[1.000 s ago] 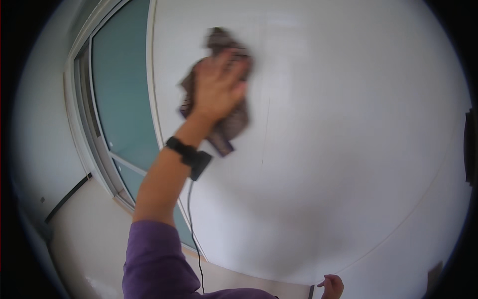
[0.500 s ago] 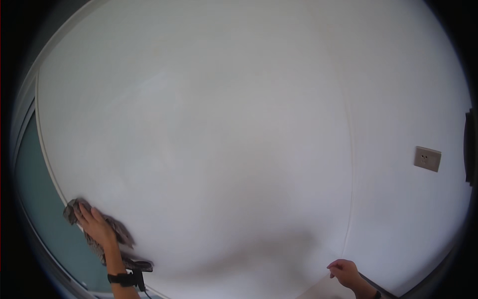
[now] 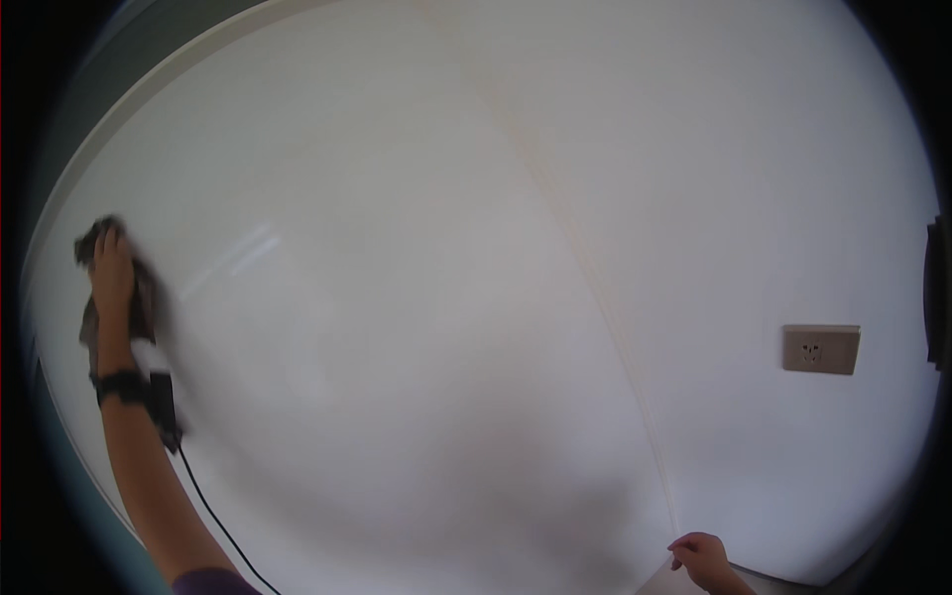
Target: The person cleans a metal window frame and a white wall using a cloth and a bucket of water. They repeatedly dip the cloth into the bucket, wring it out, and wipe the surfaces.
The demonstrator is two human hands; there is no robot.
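Two hands are in view. Left hand (image 3: 111, 276) is raised at the far left, pressed flat on a dark cloth (image 3: 139, 302) and holding it against the white wall (image 3: 397, 297); the cloth shows above the fingertips and below the palm. A black wrist strap (image 3: 121, 385) circles the left forearm, with a small black device (image 3: 165, 405) beside it and a thin black cable (image 3: 213, 521) hanging down along the arm. Right hand (image 3: 699, 552) sits at the lower edge, fingers curled, fingertips touching the wall near a vertical seam (image 3: 595, 288); it grasps nothing visible. A grey socket (image 3: 820, 349) is mounted on the wall at right, well apart from both hands.
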